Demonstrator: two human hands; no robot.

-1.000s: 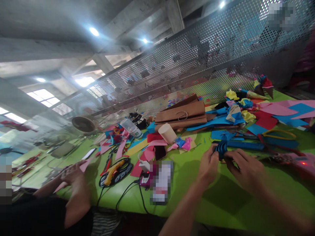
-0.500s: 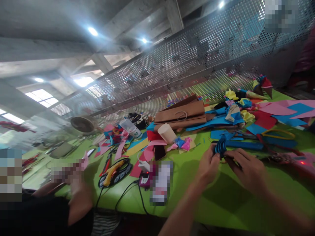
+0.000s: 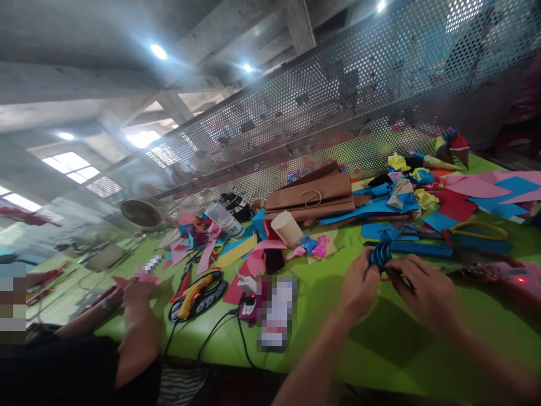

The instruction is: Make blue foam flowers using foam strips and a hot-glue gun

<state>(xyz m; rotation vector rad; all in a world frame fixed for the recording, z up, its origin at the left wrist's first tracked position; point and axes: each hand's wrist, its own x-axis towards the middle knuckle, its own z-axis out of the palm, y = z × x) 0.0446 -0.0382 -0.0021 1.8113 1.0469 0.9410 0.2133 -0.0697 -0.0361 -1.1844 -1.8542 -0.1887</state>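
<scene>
Between my hands is a blue pleated strip (image 3: 381,252), folded into stacked layers; it looks like paper or felt, though I cannot tell which. My left hand (image 3: 360,285) is closed around its left side, with the thumb pressed on the front. The fingers of my right hand (image 3: 425,290) are bent and pinch at its lower right edge. Both hands are above the green table (image 3: 321,344). Just behind the strip lies a long blue bar (image 3: 420,249).
A phone (image 3: 276,316), a glue gun (image 3: 195,299) and a purple power adapter (image 3: 249,310) with cables lie to the left. Brown rolled sheets (image 3: 310,197), a white cylinder (image 3: 287,229) and coloured scraps lie behind. A co-worker's hands (image 3: 137,290) hold pink material at far left.
The blue pleated strip has tilted slightly to the right in my hands, which stay almost in place. At the left, the co-worker's hands have shifted with the pink material.
</scene>
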